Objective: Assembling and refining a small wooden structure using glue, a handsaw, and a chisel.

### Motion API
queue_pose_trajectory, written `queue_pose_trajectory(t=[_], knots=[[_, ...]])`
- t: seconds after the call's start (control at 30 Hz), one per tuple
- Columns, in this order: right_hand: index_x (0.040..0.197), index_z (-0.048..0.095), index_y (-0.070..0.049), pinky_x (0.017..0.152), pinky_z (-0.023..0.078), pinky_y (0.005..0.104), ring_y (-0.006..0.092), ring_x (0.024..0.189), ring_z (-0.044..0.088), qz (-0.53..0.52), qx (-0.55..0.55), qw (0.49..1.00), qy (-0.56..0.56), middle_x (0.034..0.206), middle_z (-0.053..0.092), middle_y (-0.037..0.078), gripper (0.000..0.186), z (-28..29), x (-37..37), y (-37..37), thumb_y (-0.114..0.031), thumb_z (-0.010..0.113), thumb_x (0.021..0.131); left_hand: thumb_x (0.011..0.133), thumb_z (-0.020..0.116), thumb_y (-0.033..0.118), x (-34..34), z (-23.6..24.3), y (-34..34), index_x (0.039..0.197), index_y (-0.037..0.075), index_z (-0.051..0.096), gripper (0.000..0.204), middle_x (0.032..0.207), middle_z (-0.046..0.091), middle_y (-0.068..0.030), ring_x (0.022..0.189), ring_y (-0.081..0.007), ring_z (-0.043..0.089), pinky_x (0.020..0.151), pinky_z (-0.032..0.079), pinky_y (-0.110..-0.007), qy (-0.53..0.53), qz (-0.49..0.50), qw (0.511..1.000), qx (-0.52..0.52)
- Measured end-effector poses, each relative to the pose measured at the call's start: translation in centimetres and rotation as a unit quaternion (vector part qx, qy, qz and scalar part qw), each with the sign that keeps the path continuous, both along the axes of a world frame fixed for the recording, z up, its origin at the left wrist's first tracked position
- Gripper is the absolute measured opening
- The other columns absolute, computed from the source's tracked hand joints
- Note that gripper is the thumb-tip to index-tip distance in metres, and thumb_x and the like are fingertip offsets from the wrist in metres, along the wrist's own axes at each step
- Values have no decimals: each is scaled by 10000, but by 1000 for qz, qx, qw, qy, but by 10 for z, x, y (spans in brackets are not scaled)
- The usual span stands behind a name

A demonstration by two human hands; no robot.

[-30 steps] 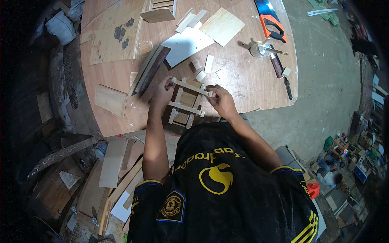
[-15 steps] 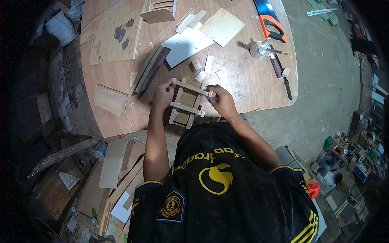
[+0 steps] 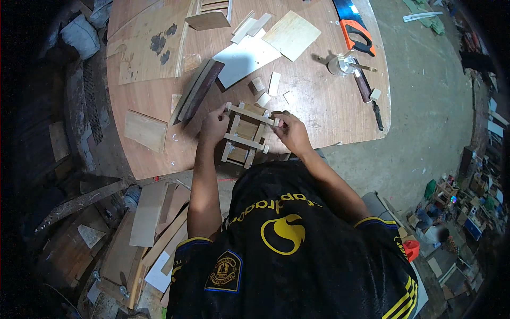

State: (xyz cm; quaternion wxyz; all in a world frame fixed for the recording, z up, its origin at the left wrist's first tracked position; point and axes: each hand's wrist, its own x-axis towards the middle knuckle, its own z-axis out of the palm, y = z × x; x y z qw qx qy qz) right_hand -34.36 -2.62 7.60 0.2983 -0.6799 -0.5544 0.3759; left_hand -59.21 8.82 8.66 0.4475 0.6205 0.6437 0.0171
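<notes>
Grey floor (image 3: 430,106) stretches beyond a wood-grain table (image 3: 313,114), where a white board (image 3: 239,64) lies past my work. An orange-handled saw (image 3: 351,24) rests toward the far right. Near the table's front edge is the small wooden frame (image 3: 244,141). My left hand (image 3: 214,126) pinches the left end of its far crossbar (image 3: 252,114); my right hand (image 3: 294,134) grips the opposite end between thumb and fingers. Just beyond lie small pale blocks (image 3: 274,84).

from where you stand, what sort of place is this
Probably a woodworking shop: an orange-handled handsaw and wood offcuts lie on the table, and a small wooden frame is in hand.
</notes>
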Motion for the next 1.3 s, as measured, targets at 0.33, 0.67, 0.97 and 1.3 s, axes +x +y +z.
queue_pose_trajectory(t=[0.33,0.67,0.97,1.3], knots=[[1191,676,-62,676,509,281,151,696,583,-25,-26,998,50,815,600,64,401,-3,1,-3,-50,765,799,879,551,208,-1,-6,-2,1330,98,598,467,1093,678,-246,1008,-376,671,867,513,-422,-17,11,1000,-2],[1188,671,-59,677,516,293,173,712,587,-29,-3,999,30,831,593,80,431,-6,-3,-5,-20,777,772,870,566,187,4,4,-1,1332,96,599,472,1151,670,-231,1038,-366,663,902,514,-421,3,1,1000,0],[1182,673,-58,680,526,306,194,714,598,-30,-15,999,39,855,598,101,406,-5,-4,-5,-26,763,788,866,558,158,1,-4,-4,1338,116,601,475,1187,657,-226,1075,-375,644,929,504,-422,-12,9,1000,21],[1185,666,-55,695,549,312,210,740,637,-22,-20,999,37,914,627,125,394,-4,-4,-4,-32,756,802,897,543,158,3,-3,-6,1318,31,595,443,1179,657,-253,1090,-372,645,943,501,-410,24,-39,994,98]])
